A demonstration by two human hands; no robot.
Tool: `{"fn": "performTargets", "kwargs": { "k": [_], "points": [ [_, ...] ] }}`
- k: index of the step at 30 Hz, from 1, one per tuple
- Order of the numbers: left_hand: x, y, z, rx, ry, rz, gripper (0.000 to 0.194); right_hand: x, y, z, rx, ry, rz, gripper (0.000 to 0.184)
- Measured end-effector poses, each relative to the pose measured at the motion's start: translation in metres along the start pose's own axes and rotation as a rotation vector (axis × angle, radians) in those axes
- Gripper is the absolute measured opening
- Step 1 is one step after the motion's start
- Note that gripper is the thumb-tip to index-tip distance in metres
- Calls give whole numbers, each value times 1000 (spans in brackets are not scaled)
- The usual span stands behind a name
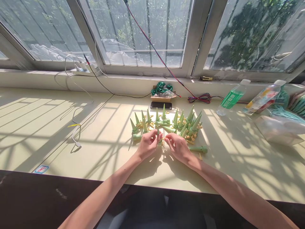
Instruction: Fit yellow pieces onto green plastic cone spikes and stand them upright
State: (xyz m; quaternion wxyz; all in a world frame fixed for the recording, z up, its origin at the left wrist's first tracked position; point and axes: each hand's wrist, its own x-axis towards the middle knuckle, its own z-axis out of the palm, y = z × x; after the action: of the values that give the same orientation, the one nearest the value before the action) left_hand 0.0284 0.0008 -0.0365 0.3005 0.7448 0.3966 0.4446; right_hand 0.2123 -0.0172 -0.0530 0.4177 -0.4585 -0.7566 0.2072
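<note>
The left hand (pixel 149 145) pinches a small, green, pointed plastic cone (pixel 158 131) in its fingers, with the tip up. The right hand (pixel 178 147) is close beside it, a little apart, its fingertips bent in by a tiny yellow piece (pixel 163 139); I cannot tell if they grip it. Just past both hands are lots more green plastic cones (pixel 191 115), with little yellow pegs (pixel 192 138) mixed in. A green plastic tube (pixel 199 149) lies beside the right hand. Straight ahead, past the cones, is a flat black phone (pixel 161 105).
</note>
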Motion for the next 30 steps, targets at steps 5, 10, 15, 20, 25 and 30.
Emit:
{"fn": "performTargets", "kwargs": {
  "k": [5,10,15,20,25,30],
  "points": [
    [-4,-5,-1,120,-60,115,16,0,-3,-2,6,-5,25,34],
    [-4,-3,-1,185,-95,199,13,-1,-2,-1,3,-12,46,39],
    [-3,-2,0,165,-90,153,16,-1,-1,-1,31,-14,56,41],
    [1,0,1,-2,-30,-36,24,0,-4,-1,46,-4,56,27],
    [4,3,-1,-148,17,-129,30,1,0,0,20,2,-5,25],
    [4,2,-2,-169,-10,-160,33,2,3,-1,0,-24,-72,25]
  ]
}}
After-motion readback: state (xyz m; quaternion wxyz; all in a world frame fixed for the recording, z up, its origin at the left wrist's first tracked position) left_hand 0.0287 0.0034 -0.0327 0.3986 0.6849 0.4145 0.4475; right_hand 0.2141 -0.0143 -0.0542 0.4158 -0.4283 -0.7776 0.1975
